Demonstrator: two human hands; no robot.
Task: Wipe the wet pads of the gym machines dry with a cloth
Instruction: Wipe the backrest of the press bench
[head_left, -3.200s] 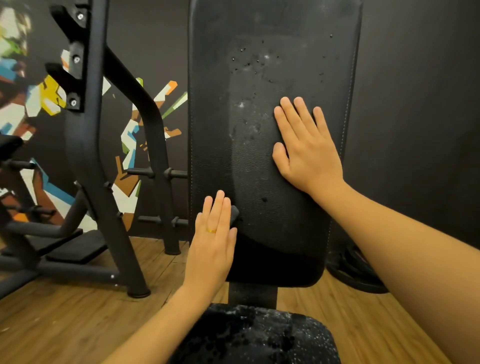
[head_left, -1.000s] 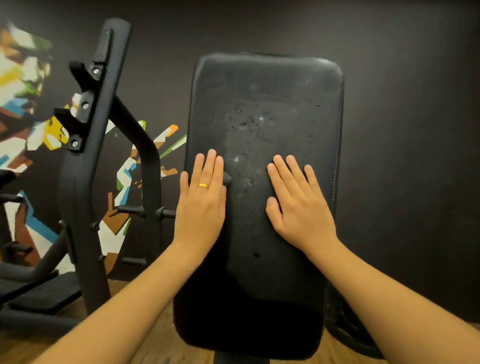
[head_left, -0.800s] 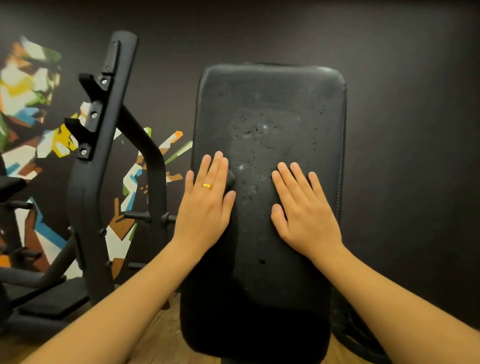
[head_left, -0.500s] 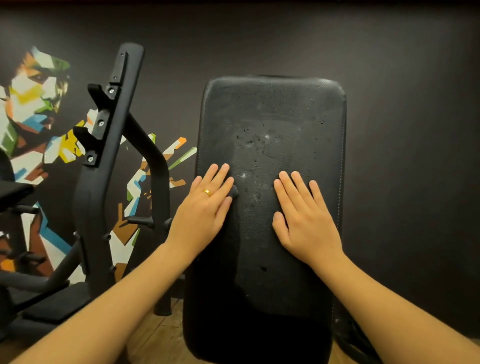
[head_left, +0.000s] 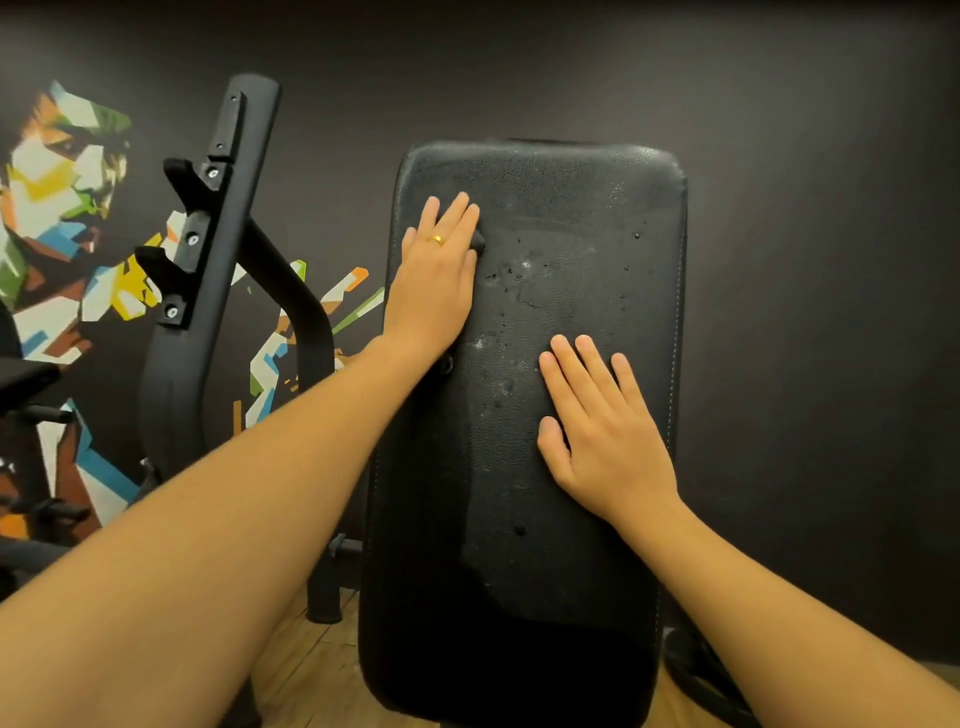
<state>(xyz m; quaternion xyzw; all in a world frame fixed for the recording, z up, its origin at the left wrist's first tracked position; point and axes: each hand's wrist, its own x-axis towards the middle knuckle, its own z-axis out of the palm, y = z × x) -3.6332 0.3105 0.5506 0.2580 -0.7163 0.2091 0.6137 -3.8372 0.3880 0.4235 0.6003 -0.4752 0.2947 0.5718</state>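
Pressing small dark cloth (head_left: 479, 242) onto upper left of upright black padded backrest (head_left: 561, 571) with left hand (head_left: 434, 280), fingers straight and together, only cloth corner peeking out. Bracing lower right with flat right hand (head_left: 608, 441), fingers slightly apart, likely steadying pad. Unwiped water droplets (head_left: 519, 270) between hands. No readable writing, just colourful wall mural (head_left: 57, 182) behind black rack post (head_left: 208, 260).

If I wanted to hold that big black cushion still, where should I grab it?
Take the back pad by its long right edge, reaching in from the right. It stands upright, and its face is flat and wide with nothing to curl fingers round; the right hand only lies flat on it. The left hand covers the left edge.
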